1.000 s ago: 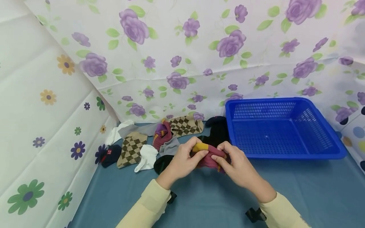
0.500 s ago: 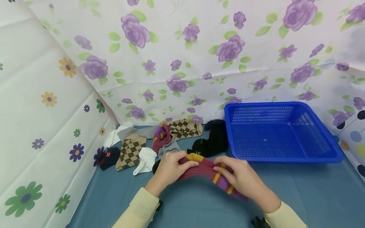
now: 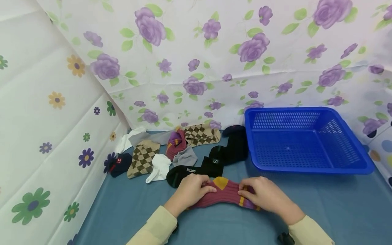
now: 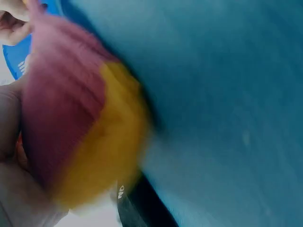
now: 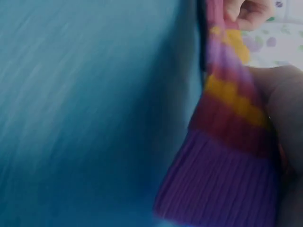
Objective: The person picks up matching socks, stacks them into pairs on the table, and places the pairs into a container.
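Note:
A maroon sock [image 3: 226,194] with a mustard heel and yellow and purple stripes is stretched sideways between both hands, low over the blue cloth. My left hand [image 3: 192,191] pinches its foot part between thumb and fingers. On the cuff side, my right hand [image 3: 267,197] pinches the striped leg; the purple ribbed cuff [image 5: 222,179] hangs past it in the right wrist view. The mustard toe [image 4: 106,146] fills much of the left wrist view, blurred. Just beyond the left hand lies a black sock [image 3: 196,170] with white lettering.
A blue plastic basket [image 3: 309,169] stands at the back right. Along the back left lie more socks: a crumpled maroon striped one [image 3: 176,144], a grey one [image 3: 185,157], argyle ones [image 3: 143,158], a white one [image 3: 160,166] and a navy one [image 3: 120,165]. Another black sock [image 3: 234,148] touches the basket's side.
The maroon sock, bunched between the hands a second ago, is now drawn out lengthwise and lower, nearer me. The hands have moved apart, uncovering the black sock behind them.

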The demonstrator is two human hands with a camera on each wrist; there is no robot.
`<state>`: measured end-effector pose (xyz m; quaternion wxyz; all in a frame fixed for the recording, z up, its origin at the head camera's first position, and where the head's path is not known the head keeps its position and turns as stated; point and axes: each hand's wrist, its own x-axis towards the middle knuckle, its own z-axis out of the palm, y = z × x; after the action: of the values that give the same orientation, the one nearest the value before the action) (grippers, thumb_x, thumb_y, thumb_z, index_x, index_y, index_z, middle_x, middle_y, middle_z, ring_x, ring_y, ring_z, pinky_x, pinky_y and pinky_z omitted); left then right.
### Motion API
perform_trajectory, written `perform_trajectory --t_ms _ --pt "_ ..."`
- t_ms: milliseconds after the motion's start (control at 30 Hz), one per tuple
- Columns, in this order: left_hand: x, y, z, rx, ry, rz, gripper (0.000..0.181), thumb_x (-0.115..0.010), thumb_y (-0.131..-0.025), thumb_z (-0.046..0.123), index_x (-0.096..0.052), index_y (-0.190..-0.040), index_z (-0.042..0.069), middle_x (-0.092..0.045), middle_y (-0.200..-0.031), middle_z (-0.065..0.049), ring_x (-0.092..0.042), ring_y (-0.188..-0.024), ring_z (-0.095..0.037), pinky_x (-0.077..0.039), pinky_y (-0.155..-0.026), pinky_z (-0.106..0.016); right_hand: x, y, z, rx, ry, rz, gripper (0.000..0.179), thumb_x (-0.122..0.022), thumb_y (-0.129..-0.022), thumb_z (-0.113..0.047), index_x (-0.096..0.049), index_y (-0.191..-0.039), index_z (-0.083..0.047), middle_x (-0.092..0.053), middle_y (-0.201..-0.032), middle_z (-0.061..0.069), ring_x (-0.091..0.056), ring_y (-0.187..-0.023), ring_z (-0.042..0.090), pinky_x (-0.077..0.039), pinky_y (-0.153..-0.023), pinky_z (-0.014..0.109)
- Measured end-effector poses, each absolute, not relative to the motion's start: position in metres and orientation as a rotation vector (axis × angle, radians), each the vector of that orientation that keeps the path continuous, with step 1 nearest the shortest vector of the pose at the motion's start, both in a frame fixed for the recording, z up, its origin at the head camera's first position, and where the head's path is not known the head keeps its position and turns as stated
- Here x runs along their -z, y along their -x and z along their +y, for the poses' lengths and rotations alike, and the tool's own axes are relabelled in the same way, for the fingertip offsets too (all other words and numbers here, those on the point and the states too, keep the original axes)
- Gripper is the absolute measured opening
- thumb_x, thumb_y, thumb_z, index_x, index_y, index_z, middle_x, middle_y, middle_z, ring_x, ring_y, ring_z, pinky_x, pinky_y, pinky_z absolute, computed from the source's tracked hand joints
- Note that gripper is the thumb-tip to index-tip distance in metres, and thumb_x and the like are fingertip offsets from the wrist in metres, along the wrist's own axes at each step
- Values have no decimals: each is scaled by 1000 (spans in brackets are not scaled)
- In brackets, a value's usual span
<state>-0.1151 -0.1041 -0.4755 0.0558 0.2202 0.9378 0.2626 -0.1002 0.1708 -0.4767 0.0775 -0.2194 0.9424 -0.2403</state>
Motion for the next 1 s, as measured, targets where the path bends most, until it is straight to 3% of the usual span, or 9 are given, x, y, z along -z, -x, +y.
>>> perform_trajectory --t_ms 200,300,433,733,867,1000 --pt "482 117 -102 -666 -707 2956 13 -71 -82 35 -68 -89 24 -65 -76 11 -54 -65 -1 -45 -57 -20 489 105 181 540 566 2914 9 -70 -82 -38 -62 -79 -36 -54 -74 -22 -47 -65 0 -44 -63 23" --pt "480 113 -106 -613 -698 3024 13 -73 -82 28 -69 -93 22 -67 -86 7 -58 -73 -5 -49 -62 -23 492 104 184 529 581 2974 7 -70 -82 -38 -64 -81 -35 -62 -88 -15 -57 -81 6 -50 -75 34" --pt "469 101 -110 -584 -686 3078 20 -75 -79 23 -69 -98 21 -67 -93 4 -62 -81 -9 -53 -67 -27 490 96 186 483 590 3079 11 -71 -82 -39 -69 -90 -31 -66 -110 -3 -58 -104 20 -46 -88 50" --pt "470 74 -106 -484 -611 2933 27 -73 -81 29 -68 -105 17 -64 -96 1 -60 -83 -9 -52 -68 -29 502 73 203 543 734 3148 23 -74 -79 -18 -70 -101 -20 -67 -107 -4 -59 -103 13 -51 -86 37" --pt "475 69 -102 -387 -591 2993 23 -67 -86 30 -68 -105 16 -63 -99 -2 -59 -87 -15 -54 -70 -34 509 69 208 568 774 3150 30 -75 -79 -17 -70 -109 -17 -67 -113 -1 -59 -112 18 -51 -89 39" --pt "478 67 -102 -320 -592 3020 25 -71 -83 27 -68 -105 15 -61 -101 -5 -53 -88 -17 -54 -71 -33 509 63 210 553 734 3131 34 -74 -80 -21 -68 -114 -16 -65 -120 0 -57 -118 20 -50 -91 41"
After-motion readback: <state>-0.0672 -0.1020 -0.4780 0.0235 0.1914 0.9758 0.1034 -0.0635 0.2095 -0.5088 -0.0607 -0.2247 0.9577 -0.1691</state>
